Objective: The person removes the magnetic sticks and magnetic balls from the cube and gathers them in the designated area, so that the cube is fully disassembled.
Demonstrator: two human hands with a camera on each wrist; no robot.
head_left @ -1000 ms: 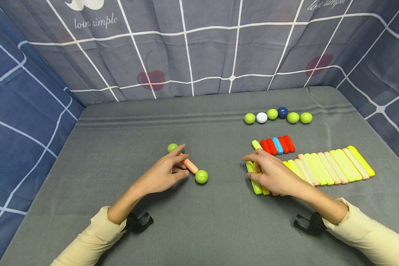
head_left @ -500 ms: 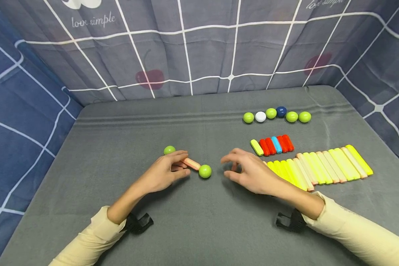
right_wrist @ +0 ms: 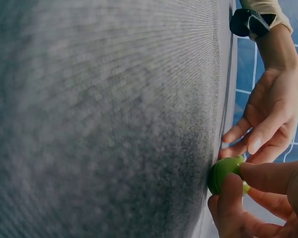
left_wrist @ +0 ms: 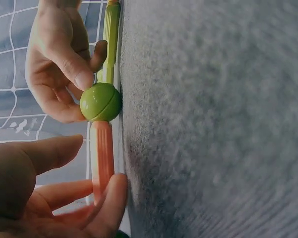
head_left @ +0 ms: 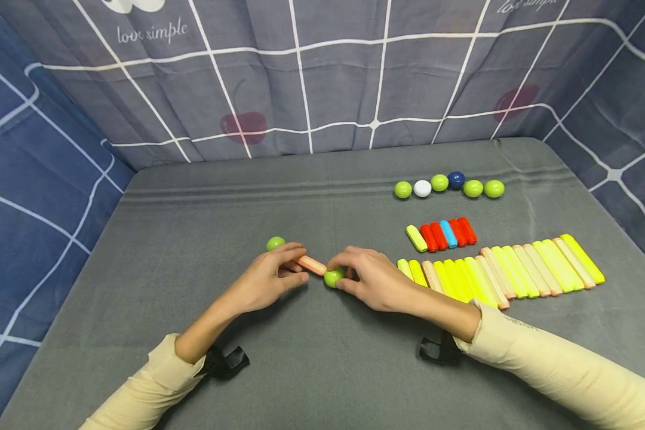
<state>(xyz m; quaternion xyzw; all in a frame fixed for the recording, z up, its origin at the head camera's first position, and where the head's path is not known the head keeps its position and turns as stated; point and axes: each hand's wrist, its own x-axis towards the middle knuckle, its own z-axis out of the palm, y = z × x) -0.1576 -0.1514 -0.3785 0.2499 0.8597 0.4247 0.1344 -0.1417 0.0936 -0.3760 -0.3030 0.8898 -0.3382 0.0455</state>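
Note:
In the head view, a peach-coloured rod (head_left: 313, 265) lies on the grey cloth, with a green ball (head_left: 334, 277) at its near right end and another green ball (head_left: 276, 243) at its far left end. My left hand (head_left: 269, 276) lies over the rod, fingers curled about it; the left wrist view shows its thumb standing apart from the rod (left_wrist: 103, 148). My right hand (head_left: 373, 278) pinches the nearer ball between thumb and fingers. In the right wrist view this ball (right_wrist: 222, 173) sits low against the cloth, partly covered by the right fingers.
Right of the hands runs a long row of yellow and pale rods (head_left: 537, 269). Behind it lies a shorter row of red, blue and yellow-green rods (head_left: 442, 235). Several green, white and dark blue balls (head_left: 456, 180) line up farther back. A checked curtain (head_left: 333, 83) surrounds the cloth.
My right hand has moved left from the yellow rods to the nearer green ball and now pinches it. The rod and that ball have shifted slightly as the left hand stayed over the rod.

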